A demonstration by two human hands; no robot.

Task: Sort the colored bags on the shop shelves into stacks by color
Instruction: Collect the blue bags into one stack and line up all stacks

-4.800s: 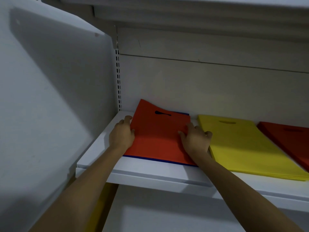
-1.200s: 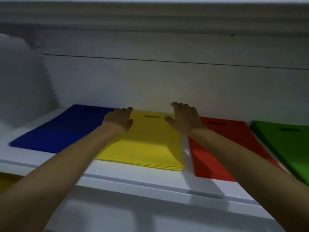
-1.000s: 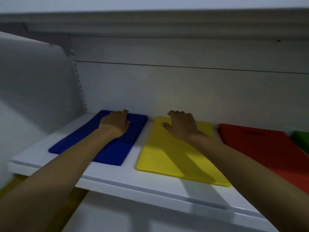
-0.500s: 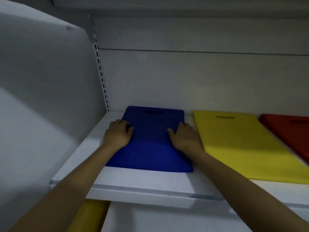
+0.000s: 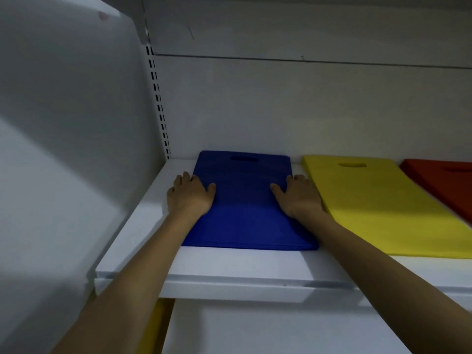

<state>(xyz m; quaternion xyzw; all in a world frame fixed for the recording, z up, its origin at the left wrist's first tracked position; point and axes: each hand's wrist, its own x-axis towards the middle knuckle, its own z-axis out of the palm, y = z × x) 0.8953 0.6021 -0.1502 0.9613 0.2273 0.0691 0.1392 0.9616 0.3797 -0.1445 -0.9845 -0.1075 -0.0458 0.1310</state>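
The blue stack [image 5: 245, 213] lies flat at the left end of the shelf [image 5: 229, 267], handle cut-outs toward the back wall, with the yellow stack [image 5: 383, 205] just beside it and the red stack [image 5: 444, 185] beyond that. Each of the 3 stacks shows only 1 color.

The left hand [image 5: 189, 198] sits on the stack's left edge and the right hand [image 5: 298, 198] on its right edge. On both, the thumb lies flat on the top bag and the fingers bend loosely down over the side. They appear to press inward rather than pinch; nothing is lifted. I judge this to be a squaring-up of the blue stack.

The risks are small but real. The bags look thin and slippery, so too much inward pressure from the 2 hands could buckle the top sheets or make them ride up. The right hand is touching or nearly touching the yellow stack's near corner, so a careless withdrawal could drag that corner askew. The blue stack's front edge sits close to the shelf lip, and a pull toward the person could slide bags off.

Something yellow [image 5: 153, 328] shows below the shelf; I cannot tell what it is.
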